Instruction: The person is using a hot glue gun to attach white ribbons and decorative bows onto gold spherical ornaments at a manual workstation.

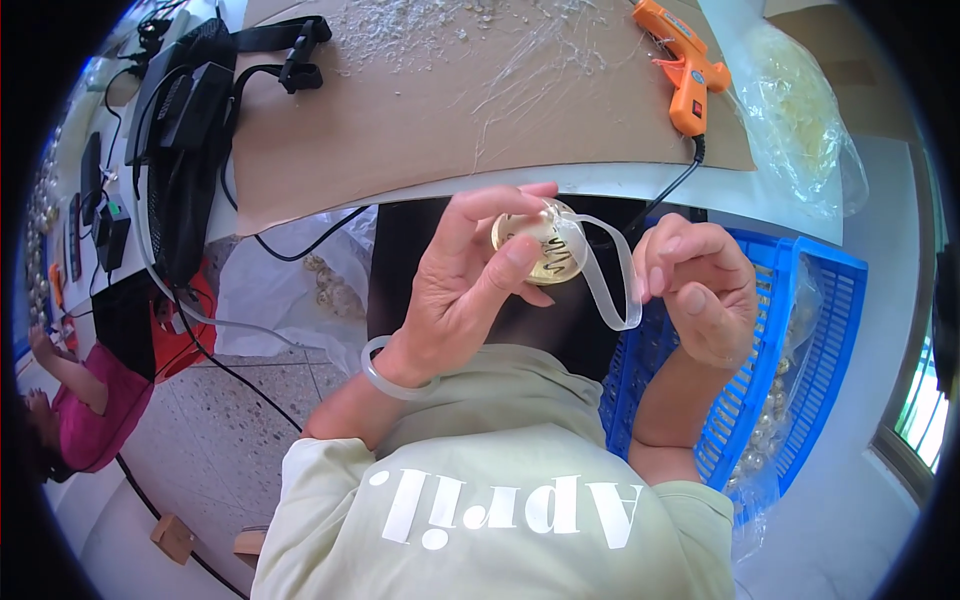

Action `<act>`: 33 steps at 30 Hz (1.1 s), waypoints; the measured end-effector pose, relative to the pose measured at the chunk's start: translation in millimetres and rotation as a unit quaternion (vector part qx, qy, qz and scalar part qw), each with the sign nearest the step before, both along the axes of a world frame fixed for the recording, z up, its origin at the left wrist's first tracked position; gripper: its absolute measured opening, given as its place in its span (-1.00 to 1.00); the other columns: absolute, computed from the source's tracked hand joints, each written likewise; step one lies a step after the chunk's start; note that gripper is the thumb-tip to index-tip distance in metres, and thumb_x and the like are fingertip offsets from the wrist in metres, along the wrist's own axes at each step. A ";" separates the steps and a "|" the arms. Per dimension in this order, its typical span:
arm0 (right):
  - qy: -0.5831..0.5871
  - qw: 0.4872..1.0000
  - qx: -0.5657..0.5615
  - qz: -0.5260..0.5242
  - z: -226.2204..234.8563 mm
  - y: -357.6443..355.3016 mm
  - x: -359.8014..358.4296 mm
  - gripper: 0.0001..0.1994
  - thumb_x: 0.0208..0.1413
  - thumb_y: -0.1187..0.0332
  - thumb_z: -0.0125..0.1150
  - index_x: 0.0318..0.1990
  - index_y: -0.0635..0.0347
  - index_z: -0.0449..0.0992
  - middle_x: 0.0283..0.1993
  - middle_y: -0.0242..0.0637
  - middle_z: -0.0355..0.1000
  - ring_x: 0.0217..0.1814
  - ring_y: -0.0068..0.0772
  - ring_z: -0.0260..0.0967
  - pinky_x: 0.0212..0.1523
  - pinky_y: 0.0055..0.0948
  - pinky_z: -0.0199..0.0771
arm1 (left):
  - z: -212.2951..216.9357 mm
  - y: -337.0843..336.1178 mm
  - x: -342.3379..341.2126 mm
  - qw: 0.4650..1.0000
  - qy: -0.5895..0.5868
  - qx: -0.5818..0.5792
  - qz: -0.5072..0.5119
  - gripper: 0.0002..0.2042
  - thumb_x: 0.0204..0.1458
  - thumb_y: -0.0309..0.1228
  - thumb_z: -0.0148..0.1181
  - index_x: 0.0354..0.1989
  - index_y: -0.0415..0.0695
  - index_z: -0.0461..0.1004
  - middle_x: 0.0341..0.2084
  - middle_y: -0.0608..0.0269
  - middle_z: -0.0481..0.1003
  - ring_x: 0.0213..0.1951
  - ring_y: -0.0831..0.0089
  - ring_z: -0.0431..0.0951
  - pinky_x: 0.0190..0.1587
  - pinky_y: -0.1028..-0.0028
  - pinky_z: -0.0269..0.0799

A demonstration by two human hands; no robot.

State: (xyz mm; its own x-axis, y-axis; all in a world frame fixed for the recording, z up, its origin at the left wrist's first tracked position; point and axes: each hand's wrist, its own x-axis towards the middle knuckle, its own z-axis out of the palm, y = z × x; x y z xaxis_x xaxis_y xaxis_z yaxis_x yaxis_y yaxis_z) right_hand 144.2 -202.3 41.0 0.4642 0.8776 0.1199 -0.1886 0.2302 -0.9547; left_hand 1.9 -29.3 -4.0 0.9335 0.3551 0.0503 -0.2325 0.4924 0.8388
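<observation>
My left hand [462, 275] is closed around a shiny round gold ornament [556, 262] with dark wavy marks on its face, thumb in front and fingers behind. From the ornament's top a whitish translucent ribbon [609, 300] loops out to the right. My right hand [702, 290] has curled fingers, with its fingertips at the ribbon's outer edge; its exact grip is partly hidden. Both hands are over my lap, just in front of the table edge.
Cardboard [420, 130] covers the table, with glue strings and white crumbs on it. An orange glue gun [688, 75] lies at the right beside a clear plastic bag [795, 110]. A blue basket [828, 330] holds bagged gold ornaments. Cables hang at left; another person [95, 410] sits there.
</observation>
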 end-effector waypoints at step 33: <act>-0.119 0.993 -0.007 -0.001 21.0 17.2 5.6 -0.81 -0.17 0.34 0.30 -0.54 0.12 0.37 -0.34 -0.20 0.40 -0.27 -0.29 0.29 -0.21 -0.43 0.28 | 22.1 5.3 -11.8 0.979 0.021 0.124 -0.161 -0.54 -0.10 -0.63 0.30 0.00 -0.18 0.30 -0.23 0.21 0.45 -0.19 0.56 0.50 -0.22 0.52 0.50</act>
State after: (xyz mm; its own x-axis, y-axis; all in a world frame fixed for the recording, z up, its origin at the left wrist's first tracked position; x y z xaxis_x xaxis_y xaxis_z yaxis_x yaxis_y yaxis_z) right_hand 149.8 -185.2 62.0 0.4263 0.8790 0.2135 0.0431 0.2160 -0.9754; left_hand -9.8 -23.9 18.1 0.9981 0.0232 0.0575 -0.0619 0.3138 0.9475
